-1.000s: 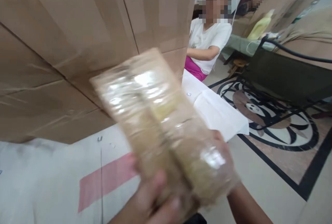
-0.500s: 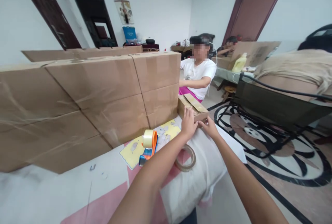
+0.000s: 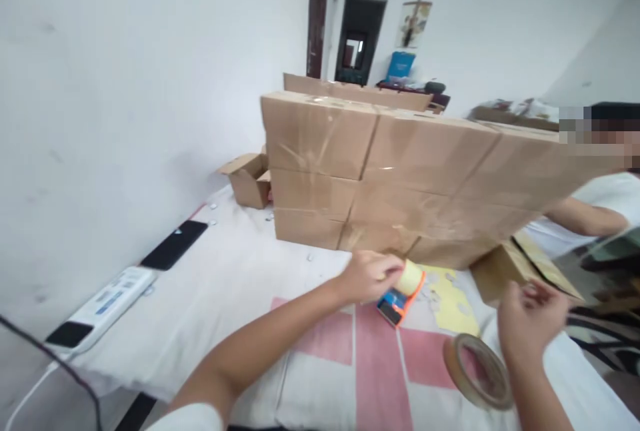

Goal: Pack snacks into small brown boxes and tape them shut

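Grip, left hand [image 3: 371,276]: fingers curled, thumb and forefinger drawn together at the near side of the tape roll; whether they pinch the roll or the film's end, cannot tell.

Tape dispenser [image 3: 393,299], orange and blue, one: on the patterned cloth [image 3: 320,378], before the stacked cartons [image 3: 400,151]. Carries a pale yellow tape roll [image 3: 411,277]. Judged light and stiff; the roll probably smooth-sided and able to turn under the fingers, its film thin and clinging. Best held by the frame's flanks, clear of the end where a cutter would sit.

Brown tape ring [image 3: 454,366], one: on the cloth, between dispenser and right hand. Judged compact and firm; take across the rim.

Small carton [image 3: 494,276], one: at the stack's right end, beside the right hand. Judged stiff at the edges, yielding mid-panel; support by opposite sides.

Grip, right hand [image 3: 531,321]: fingers bent inward, tips close together before the carton; anything pinched between them, cannot tell.
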`<action>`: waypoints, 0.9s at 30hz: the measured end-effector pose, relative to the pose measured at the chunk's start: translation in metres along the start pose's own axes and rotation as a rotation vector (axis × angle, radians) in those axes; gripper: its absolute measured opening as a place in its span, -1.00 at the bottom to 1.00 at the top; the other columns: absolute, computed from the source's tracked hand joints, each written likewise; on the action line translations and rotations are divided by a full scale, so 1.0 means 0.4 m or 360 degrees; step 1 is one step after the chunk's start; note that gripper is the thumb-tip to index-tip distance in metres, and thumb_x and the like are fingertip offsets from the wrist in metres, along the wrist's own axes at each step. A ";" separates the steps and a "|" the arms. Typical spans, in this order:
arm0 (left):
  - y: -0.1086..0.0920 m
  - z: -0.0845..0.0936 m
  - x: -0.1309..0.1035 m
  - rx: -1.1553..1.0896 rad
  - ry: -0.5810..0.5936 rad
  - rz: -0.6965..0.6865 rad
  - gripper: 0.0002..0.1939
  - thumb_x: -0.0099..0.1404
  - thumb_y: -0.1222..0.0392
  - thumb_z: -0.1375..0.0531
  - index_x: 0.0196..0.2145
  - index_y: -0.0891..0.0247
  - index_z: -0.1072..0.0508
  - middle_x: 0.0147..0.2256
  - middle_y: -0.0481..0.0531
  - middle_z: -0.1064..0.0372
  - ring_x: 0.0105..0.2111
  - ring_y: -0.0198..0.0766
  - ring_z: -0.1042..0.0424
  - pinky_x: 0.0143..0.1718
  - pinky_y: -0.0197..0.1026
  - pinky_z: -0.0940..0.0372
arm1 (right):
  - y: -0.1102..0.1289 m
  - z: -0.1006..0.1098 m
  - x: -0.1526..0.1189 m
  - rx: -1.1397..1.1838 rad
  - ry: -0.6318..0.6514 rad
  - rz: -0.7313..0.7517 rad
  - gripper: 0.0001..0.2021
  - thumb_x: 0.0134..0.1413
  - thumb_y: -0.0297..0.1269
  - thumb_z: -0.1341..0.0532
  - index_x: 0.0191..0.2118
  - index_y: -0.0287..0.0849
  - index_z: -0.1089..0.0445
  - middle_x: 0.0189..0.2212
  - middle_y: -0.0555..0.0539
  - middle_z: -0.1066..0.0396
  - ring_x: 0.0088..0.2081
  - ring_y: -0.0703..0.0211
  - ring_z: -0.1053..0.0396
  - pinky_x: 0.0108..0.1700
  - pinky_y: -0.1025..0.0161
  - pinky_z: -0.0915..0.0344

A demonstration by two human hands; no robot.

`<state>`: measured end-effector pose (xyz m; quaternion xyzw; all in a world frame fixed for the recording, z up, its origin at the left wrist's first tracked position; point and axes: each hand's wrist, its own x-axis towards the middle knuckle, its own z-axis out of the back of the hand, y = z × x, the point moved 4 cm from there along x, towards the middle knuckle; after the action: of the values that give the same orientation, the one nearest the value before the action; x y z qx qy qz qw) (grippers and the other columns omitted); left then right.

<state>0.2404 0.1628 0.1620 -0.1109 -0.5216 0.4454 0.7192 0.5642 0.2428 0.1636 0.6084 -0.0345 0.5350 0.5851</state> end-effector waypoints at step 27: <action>0.763 0.853 -0.193 0.0891 -0.1035 0.1537 0.30 -0.08 -0.13 -0.43 0.38 0.44 0.21 0.27 0.51 -0.12 0.24 0.20 -0.26 0.19 0.04 -0.23 | 1.041 -1.129 -0.699 -0.0533 0.1442 -0.0293 -0.52 0.35 -0.47 0.04 0.33 -0.40 -0.10 0.26 -0.50 -0.17 0.30 -0.15 -0.11 0.25 -0.08 -0.07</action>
<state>-0.2141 0.1769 0.0682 -0.0006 -0.4682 0.8490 0.2449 -0.1086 0.2875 0.1351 0.2124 0.1919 0.6790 0.6760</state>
